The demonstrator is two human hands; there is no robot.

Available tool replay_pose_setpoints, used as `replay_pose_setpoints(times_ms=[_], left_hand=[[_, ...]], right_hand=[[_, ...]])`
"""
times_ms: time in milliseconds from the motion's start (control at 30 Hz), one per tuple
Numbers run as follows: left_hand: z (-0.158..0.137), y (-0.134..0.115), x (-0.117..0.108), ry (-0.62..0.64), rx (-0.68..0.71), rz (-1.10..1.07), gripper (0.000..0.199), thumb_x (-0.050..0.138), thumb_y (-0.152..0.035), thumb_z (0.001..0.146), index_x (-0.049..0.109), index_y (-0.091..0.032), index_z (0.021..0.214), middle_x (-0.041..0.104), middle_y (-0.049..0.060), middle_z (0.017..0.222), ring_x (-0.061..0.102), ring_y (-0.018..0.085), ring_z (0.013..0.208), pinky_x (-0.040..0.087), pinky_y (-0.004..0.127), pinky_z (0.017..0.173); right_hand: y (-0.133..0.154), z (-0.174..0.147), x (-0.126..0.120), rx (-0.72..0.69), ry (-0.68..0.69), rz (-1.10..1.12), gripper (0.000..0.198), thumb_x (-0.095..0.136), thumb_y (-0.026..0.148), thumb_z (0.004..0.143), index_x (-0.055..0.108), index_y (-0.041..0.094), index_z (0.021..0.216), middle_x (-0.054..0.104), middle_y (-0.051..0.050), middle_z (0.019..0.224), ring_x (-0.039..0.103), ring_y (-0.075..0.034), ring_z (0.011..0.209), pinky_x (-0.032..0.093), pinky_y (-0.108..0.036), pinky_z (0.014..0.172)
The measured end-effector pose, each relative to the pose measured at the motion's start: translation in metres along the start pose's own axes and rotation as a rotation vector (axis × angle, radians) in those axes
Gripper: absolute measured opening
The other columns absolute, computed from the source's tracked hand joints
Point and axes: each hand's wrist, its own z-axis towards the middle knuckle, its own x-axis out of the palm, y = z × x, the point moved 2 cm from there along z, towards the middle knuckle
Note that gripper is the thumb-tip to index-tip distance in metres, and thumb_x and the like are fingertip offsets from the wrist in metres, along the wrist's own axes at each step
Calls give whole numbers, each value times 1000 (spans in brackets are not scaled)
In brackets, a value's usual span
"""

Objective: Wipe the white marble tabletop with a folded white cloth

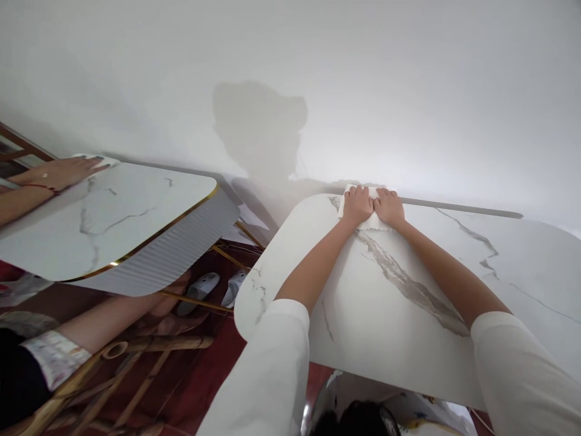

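Observation:
Both of my hands press a folded white cloth (374, 223) onto the far edge of a white marble-patterned tabletop (349, 290). My left hand (357, 204) lies on the cloth's left part, its fingers curled over it. Right beside it, my right hand (389, 207) grips the cloth's right part, also with curled fingers. The two hands nearly touch at the thumbs. Grey veins run across the tabletop below and to the right of the cloth.
A pale wall (408, 91) rises directly behind the tabletop. To the left is a second marble-patterned table (131, 212) with a gold edge, where another person's hand (63, 172) rests near a white cloth. A bamboo chair (149, 345) and grey clogs (204, 284) are below.

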Motion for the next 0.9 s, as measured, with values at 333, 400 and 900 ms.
replay_pose_setpoints(times_ms=[333, 400, 900], left_hand=[[-25, -14, -13, 33, -2, -17, 27, 37, -25, 93, 55, -14, 109, 58, 16, 118, 50, 30, 112, 37, 40, 89], [-33, -19, -18, 40, 2, -13, 27, 36, -25, 93, 55, -14, 109, 58, 16, 118, 49, 30, 112, 37, 39, 90], [-147, -67, -91, 230, 154, 79, 38, 35, -28, 92, 51, -8, 121, 54, 21, 122, 50, 34, 110, 41, 43, 86]], right_hand=[[2, -31, -10, -22, -33, 7, 44, 32, 25, 91, 50, 11, 129, 51, -15, 137, 43, -32, 119, 36, -43, 96], [3, -42, -13, -20, -30, 7, 44, 32, 25, 92, 49, 11, 130, 49, -15, 139, 42, -32, 121, 36, -43, 96], [27, -188, -55, -6, -27, -36, 48, 32, 25, 91, 47, 11, 135, 47, -12, 143, 41, -30, 124, 36, -41, 99]])
